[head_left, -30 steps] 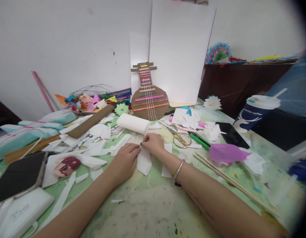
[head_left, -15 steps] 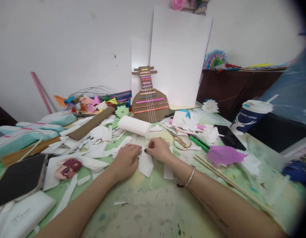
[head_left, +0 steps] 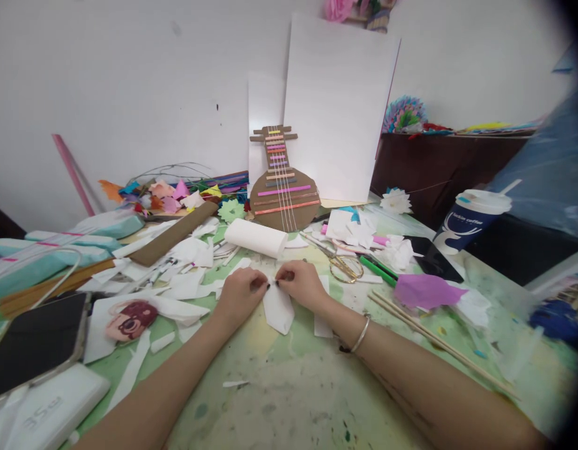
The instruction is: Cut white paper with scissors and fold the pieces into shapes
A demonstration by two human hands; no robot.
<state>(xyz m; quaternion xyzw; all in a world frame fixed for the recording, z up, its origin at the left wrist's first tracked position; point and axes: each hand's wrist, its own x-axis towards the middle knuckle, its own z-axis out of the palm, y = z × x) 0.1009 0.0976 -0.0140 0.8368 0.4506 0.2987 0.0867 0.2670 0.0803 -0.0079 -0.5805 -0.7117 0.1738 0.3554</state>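
Note:
A small white paper piece (head_left: 278, 314) with a pointed lower end lies between my hands on the stained green tabletop. My left hand (head_left: 242, 289) pinches its upper edge with thumb and fingertips. Right beside it, my right hand (head_left: 302, 282) pinches the same edge, the two sets of fingertips almost touching. A strip of white paper (head_left: 322, 322) lies partly under my right wrist. Behind my hands rests a white paper roll (head_left: 255, 238). Gold-handled scissors (head_left: 345, 269) lie to the right of my right hand.
A cardboard lute (head_left: 285, 200) leans against white boards at the back. Paper scraps (head_left: 190, 253) and a phone (head_left: 38, 337) are on the left. To the right are a green pen (head_left: 377, 270), wooden sticks (head_left: 438, 340), purple paper (head_left: 427, 291) and a coffee cup (head_left: 471, 219).
My left fingers have drawn into a pinch at the paper's top edge, and my right fingertips have moved slightly closer. More of the paper piece shows now. The view has shifted slightly.

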